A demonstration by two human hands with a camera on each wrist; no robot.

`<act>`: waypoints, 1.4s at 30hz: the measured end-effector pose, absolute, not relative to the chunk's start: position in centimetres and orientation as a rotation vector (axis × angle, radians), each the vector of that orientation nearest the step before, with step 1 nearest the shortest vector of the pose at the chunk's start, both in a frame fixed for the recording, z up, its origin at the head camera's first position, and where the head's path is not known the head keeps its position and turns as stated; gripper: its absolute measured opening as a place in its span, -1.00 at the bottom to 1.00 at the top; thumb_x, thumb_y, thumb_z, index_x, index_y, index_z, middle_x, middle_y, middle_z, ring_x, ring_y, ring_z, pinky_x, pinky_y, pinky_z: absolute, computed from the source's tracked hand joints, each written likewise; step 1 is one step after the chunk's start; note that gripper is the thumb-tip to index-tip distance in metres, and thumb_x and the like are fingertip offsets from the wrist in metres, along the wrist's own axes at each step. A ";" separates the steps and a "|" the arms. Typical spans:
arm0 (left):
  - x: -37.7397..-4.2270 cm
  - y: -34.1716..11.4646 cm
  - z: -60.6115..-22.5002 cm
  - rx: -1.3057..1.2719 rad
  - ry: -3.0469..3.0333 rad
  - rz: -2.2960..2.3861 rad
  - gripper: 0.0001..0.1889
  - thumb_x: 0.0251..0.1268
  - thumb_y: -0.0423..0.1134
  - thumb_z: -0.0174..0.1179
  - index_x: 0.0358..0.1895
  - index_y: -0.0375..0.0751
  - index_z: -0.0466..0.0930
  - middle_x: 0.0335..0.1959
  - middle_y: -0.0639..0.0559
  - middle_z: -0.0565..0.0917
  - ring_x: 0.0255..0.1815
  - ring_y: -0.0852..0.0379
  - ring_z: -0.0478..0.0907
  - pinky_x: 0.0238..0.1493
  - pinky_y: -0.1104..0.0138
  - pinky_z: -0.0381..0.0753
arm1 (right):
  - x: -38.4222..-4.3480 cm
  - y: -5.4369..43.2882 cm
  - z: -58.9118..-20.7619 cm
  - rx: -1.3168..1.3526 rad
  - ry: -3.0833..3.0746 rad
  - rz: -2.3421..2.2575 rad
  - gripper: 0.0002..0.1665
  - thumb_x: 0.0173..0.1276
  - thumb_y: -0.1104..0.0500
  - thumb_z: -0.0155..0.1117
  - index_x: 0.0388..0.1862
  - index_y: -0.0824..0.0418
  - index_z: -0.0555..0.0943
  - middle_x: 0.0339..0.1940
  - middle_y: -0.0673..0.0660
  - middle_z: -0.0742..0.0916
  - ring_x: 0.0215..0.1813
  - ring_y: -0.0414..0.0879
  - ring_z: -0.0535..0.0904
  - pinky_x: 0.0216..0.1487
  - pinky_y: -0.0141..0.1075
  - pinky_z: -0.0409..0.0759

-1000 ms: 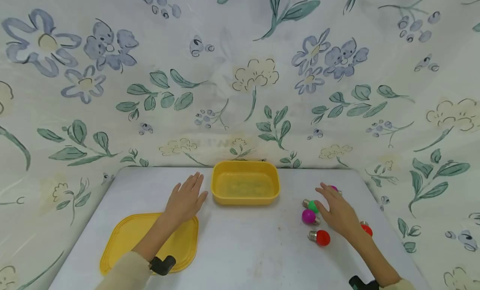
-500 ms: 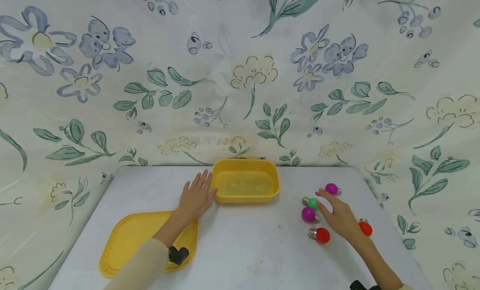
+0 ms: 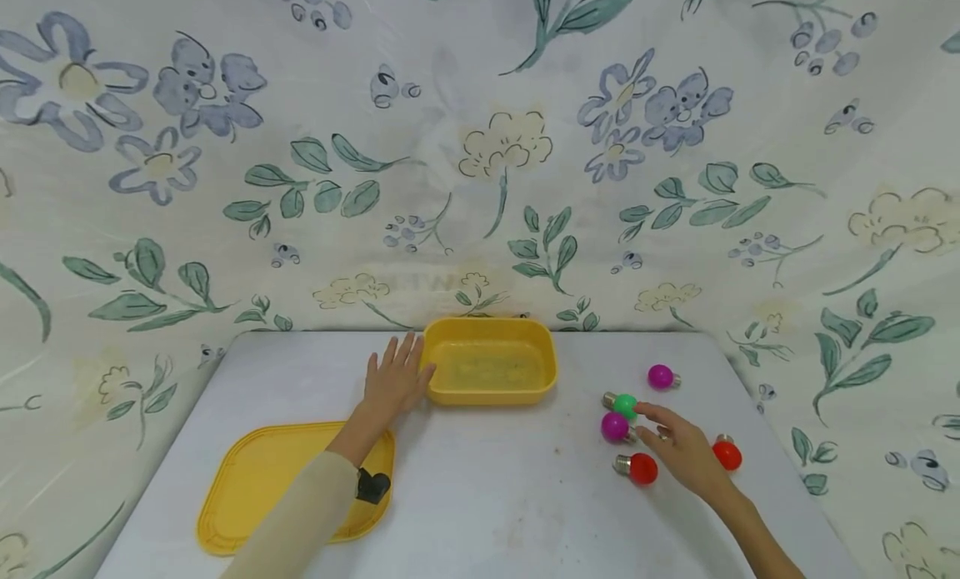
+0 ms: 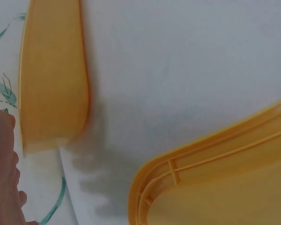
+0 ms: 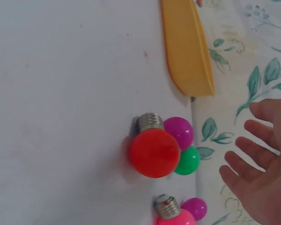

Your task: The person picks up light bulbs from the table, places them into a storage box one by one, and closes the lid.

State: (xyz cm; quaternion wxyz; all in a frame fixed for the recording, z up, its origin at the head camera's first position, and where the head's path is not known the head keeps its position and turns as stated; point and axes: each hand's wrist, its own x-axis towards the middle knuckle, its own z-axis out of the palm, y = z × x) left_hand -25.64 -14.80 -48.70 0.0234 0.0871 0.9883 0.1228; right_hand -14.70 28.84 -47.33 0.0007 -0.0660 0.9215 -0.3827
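Your left grip (image 3: 392, 382), straight-fingered and empty, seems placed to steady the box (image 3: 491, 396), while your right grip (image 3: 686, 452), loosely spread and empty, hovers near the green bulb (image 3: 624, 406)

The white tabletop (image 3: 480, 471) bears faint brownish marks. A yellow tray (image 3: 277, 471) lies near its left edge; a yellow box (image 3: 487, 397) stands mid-way along the far edge. Toward the right edge lie a green bulb (image 3: 624, 406), a purple bulb (image 3: 615, 427), a red bulb (image 3: 642, 469), another red bulb (image 3: 727, 456) and, nearest the far right corner, a second purple bulb (image 3: 660, 376).
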 end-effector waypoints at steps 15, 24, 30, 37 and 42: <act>-26.9 -14.4 -49.2 0.245 3.033 0.338 -0.28 0.61 0.09 -0.24 0.59 -0.32 -0.07 0.61 -0.24 -0.05 0.58 -0.28 -0.15 0.44 -0.28 -0.16 | -12.6 29.9 -49.7 -0.065 2.797 -1.275 -0.50 0.34 0.31 0.36 0.25 0.32 0.55 0.19 0.28 0.63 0.25 0.28 0.52 0.16 0.05 0.55; -26.8 -14.6 -49.5 0.261 3.040 0.333 -0.26 0.60 0.14 -0.26 0.61 -0.28 -0.10 0.61 -0.27 -0.10 0.59 -0.30 -0.19 0.45 -0.27 -0.19 | -11.6 30.2 -50.9 0.037 2.793 -1.232 -0.50 0.27 0.36 0.39 0.21 0.30 0.58 0.21 0.29 0.62 0.25 0.28 0.51 0.16 0.06 0.55; -27.0 -14.7 -49.8 0.259 3.044 0.358 -0.25 0.60 0.15 -0.26 0.61 -0.27 -0.12 0.61 -0.29 -0.13 0.59 -0.30 -0.23 0.45 -0.27 -0.23 | -11.3 30.2 -51.2 0.054 2.808 -1.195 -0.52 0.25 0.34 0.43 0.17 0.27 0.61 0.18 0.27 0.64 0.24 0.27 0.52 0.14 0.07 0.57; -26.9 -14.7 -50.1 0.264 3.051 0.388 -0.24 0.60 0.14 -0.25 0.61 -0.29 -0.12 0.61 -0.30 -0.14 0.59 -0.31 -0.24 0.45 -0.26 -0.26 | -11.3 30.3 -51.7 0.085 2.796 -1.169 -0.50 0.23 0.32 0.46 0.17 0.28 0.60 0.14 0.26 0.66 0.21 0.28 0.53 0.12 0.08 0.58; -26.9 -14.7 -50.3 0.255 3.058 0.380 -0.24 0.59 0.15 -0.24 0.61 -0.28 -0.12 0.61 -0.30 -0.14 0.59 -0.30 -0.24 0.45 -0.26 -0.25 | -11.3 30.3 -52.0 0.095 2.799 -1.174 -0.47 0.21 0.32 0.48 0.18 0.29 0.60 0.13 0.26 0.67 0.19 0.27 0.54 0.11 0.08 0.59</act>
